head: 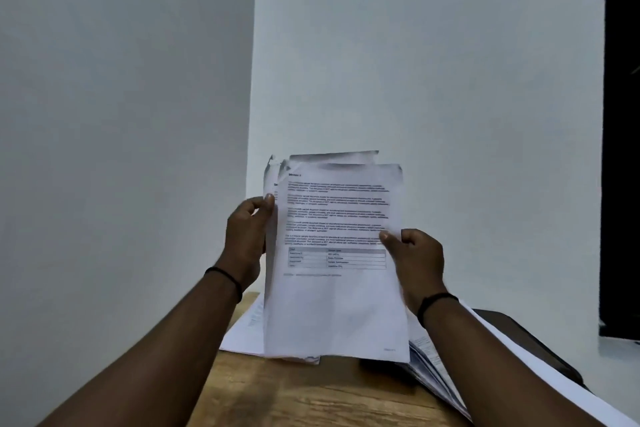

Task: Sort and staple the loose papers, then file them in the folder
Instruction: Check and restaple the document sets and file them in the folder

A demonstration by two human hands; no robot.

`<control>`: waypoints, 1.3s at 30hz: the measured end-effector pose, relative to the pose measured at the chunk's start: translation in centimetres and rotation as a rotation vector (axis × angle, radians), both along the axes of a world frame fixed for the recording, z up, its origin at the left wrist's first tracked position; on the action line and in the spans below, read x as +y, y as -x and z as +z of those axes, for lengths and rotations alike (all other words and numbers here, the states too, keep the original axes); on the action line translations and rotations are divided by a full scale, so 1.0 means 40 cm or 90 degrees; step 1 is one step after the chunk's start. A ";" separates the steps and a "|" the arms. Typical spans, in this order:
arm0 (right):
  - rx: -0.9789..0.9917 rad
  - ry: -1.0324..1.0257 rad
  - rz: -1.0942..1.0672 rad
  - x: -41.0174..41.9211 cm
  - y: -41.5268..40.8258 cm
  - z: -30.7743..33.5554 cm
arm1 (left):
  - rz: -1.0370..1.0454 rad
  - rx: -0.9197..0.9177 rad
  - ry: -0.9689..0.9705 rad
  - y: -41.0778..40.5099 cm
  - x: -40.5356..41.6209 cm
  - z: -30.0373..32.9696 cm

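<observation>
I hold the sheaf of papers [334,263] upright above the wooden table [311,395]: left hand [246,236] pinches its left edge, right hand [417,263] pinches its right edge, thumbs in front.

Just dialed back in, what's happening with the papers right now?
A person is holding a stack of printed papers upright above a wooden table, one hand on each side. The left hand pinches the left edge and the right hand has a grip on the right edge. The sheets are uneven at the top, so they are not squared up yet. More loose papers lie on the table behind, beside a dark folder. No stapler shows in view.
</observation>
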State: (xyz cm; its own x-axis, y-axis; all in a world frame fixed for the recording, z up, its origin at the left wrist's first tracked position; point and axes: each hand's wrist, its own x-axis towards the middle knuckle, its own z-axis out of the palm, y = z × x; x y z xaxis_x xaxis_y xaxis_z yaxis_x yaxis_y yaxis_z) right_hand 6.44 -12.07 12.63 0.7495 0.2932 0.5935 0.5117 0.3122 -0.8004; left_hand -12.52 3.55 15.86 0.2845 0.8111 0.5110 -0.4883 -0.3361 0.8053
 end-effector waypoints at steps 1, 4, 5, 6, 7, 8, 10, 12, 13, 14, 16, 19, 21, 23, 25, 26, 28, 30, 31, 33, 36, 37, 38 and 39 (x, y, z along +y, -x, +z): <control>0.004 0.002 -0.008 -0.003 0.003 0.004 | -0.041 0.018 0.017 0.001 0.003 -0.015; 0.007 0.010 -0.042 -0.023 0.016 0.018 | -0.011 0.047 0.015 -0.005 -0.007 -0.040; 0.007 0.009 -0.059 -0.034 0.017 0.026 | 0.047 0.048 -0.006 -0.010 -0.011 -0.039; 0.000 0.010 -0.093 -0.045 0.016 0.032 | 0.110 0.043 -0.038 -0.013 -0.007 -0.036; -0.017 0.017 -0.142 -0.063 0.012 0.039 | 0.158 0.033 -0.065 -0.013 -0.003 -0.029; -0.039 0.032 -0.197 -0.080 0.004 0.040 | 0.195 0.024 -0.084 -0.008 0.000 -0.021; -0.091 0.093 -0.310 -0.113 -0.019 0.038 | 0.213 -0.004 -0.095 0.010 -0.006 0.010; -0.134 0.173 -0.390 -0.139 -0.040 0.022 | 0.186 -0.032 -0.088 0.026 -0.016 0.039; -0.142 0.200 -0.409 -0.147 -0.047 0.014 | 0.165 -0.035 -0.086 0.034 -0.028 0.054; -0.138 0.214 -0.415 -0.154 -0.050 0.009 | 0.145 -0.037 -0.076 0.039 -0.035 0.064; -0.132 0.219 -0.399 -0.157 -0.048 0.006 | 0.095 -0.038 -0.056 0.038 -0.042 0.077; -0.145 0.180 -0.312 -0.143 -0.016 0.018 | 0.100 0.017 -0.068 0.016 -0.059 0.069; -0.148 0.158 -0.262 -0.124 0.024 0.036 | 0.117 0.052 -0.064 -0.008 -0.072 0.052; -0.121 0.136 -0.206 -0.104 0.053 0.050 | 0.142 0.082 -0.034 -0.036 -0.081 0.032; -0.051 0.097 -0.123 -0.081 0.074 0.049 | 0.230 0.150 -0.019 -0.052 -0.092 0.011; -0.007 0.072 -0.069 -0.070 0.086 0.043 | 0.256 0.177 -0.010 -0.059 -0.090 0.000; 0.065 0.028 0.020 -0.049 0.103 0.025 | 0.264 0.209 0.031 -0.072 -0.083 -0.018; 0.109 0.011 0.062 -0.036 0.120 0.003 | 0.256 0.221 0.069 -0.075 -0.083 -0.034; 0.119 0.005 0.069 -0.029 0.125 -0.009 | 0.266 0.226 0.076 -0.075 -0.083 -0.043; 0.130 -0.006 0.081 -0.016 0.133 -0.032 | 0.316 0.236 0.057 -0.073 -0.081 -0.060; 0.093 0.003 0.100 -0.009 0.145 -0.042 | 0.385 0.228 0.011 -0.065 -0.075 -0.077; 0.071 0.012 0.106 -0.009 0.146 -0.043 | 0.400 0.216 0.002 -0.060 -0.078 -0.076; 0.036 0.026 0.104 -0.015 0.149 -0.035 | 0.406 0.193 0.001 -0.057 -0.081 -0.072; -0.005 0.048 0.086 -0.015 0.148 -0.031 | 0.394 0.159 0.013 -0.054 -0.085 -0.068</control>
